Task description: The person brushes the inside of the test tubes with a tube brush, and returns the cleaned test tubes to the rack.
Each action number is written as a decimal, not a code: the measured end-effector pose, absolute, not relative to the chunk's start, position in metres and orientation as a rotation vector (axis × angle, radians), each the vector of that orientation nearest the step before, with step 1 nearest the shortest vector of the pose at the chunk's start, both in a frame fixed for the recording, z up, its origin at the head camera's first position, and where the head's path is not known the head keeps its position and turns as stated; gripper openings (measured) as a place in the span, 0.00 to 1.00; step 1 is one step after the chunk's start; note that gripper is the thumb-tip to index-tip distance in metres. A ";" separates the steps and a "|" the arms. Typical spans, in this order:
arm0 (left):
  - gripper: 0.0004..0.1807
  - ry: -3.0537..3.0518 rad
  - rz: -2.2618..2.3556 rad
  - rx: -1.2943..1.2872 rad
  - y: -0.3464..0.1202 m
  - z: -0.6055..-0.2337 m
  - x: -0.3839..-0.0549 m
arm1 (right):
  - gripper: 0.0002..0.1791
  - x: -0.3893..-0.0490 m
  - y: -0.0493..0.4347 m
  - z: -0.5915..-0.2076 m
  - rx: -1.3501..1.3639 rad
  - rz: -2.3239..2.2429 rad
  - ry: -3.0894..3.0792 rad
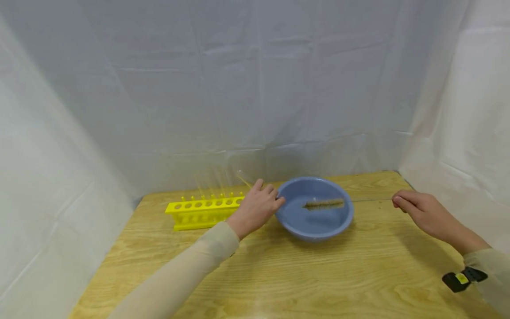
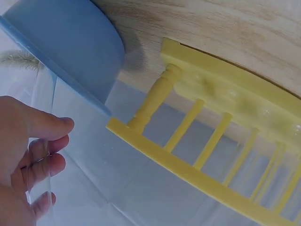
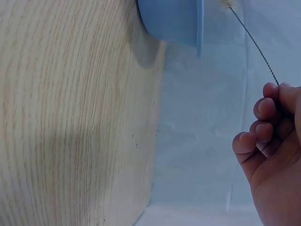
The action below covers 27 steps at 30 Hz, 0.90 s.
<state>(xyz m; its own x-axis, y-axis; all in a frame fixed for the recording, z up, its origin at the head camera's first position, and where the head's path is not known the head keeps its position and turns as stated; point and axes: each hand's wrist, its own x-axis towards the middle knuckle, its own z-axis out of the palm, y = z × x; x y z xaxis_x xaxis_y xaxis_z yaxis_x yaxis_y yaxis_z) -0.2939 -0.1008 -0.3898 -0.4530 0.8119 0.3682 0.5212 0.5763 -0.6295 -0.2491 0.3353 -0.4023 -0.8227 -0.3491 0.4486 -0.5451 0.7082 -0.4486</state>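
My left hand (image 1: 259, 208) is at the left rim of a blue basin (image 1: 314, 235). In the left wrist view its thumb and fingers hold a clear glass test tube (image 2: 40, 176), hard to make out against the pale backdrop. My right hand (image 1: 424, 212), off to the basin's right, pinches the thin twisted wire (image 3: 256, 44) of a test tube brush. The brush's brown bristle head (image 1: 324, 204) hangs level over the basin, its tip pointing left, apart from the left hand.
Left of the basin stands a yellow test tube rack (image 1: 207, 204), partly behind my left forearm. Several clear tubes (image 1: 211, 182) rise at its back. The wooden table (image 1: 303, 279) meets white sheeting (image 1: 247, 88) at the back and sides.
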 end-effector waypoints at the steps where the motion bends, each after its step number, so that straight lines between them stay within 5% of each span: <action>1: 0.06 -2.158 0.558 -1.053 -0.101 -0.390 -0.294 | 0.12 -0.249 0.335 -0.403 0.704 0.830 -2.585; 8: 0.12 -2.300 0.296 -0.988 -0.104 -0.393 -0.287 | 0.13 -0.250 0.338 -0.407 0.754 0.792 -2.552; 27: 0.11 -2.367 -0.698 -0.682 -0.144 -0.354 -0.252 | 0.13 -0.251 0.335 -0.412 0.783 0.793 -2.569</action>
<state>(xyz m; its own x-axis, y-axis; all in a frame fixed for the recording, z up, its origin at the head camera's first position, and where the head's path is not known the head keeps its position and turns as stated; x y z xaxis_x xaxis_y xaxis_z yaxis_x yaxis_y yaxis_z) -0.2518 -0.1440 -0.3543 -0.7054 0.3020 0.6413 0.6017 0.7334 0.3164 -0.2513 0.3349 -0.4123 -0.7906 -0.4036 0.4605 -0.5929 0.6924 -0.4112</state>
